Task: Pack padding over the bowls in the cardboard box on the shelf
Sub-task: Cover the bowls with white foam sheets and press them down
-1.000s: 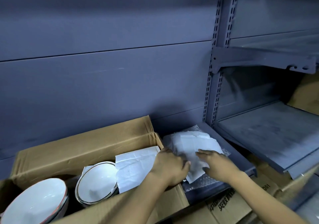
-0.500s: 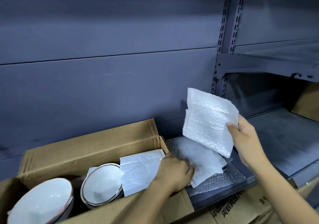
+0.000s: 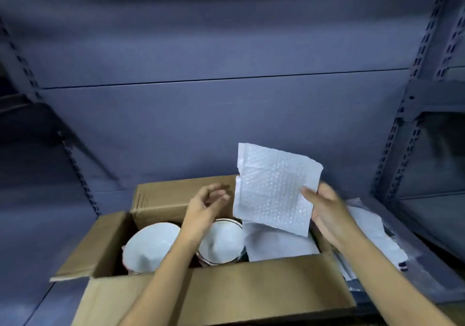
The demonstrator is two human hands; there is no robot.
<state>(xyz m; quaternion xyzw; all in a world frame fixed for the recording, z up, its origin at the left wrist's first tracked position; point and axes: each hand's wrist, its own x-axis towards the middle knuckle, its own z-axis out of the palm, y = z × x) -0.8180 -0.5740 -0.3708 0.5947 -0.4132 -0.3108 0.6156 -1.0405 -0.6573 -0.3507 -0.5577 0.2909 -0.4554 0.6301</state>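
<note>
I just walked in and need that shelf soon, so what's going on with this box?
A person is packing bowls. The right hand holds a bubble wrap sheet up over the open cardboard box, while the left hand hovers open above the bowls, holding nothing. Two white bowls sit uncovered; white paper already covers the box's right end. More padding lies on the shelf beside it.

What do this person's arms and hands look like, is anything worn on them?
Both the left hand and the right hand are bare: no gloves, rings, watch or wristband show. Both forearms are bare too, with no sleeve as far as the frame shows.
</note>
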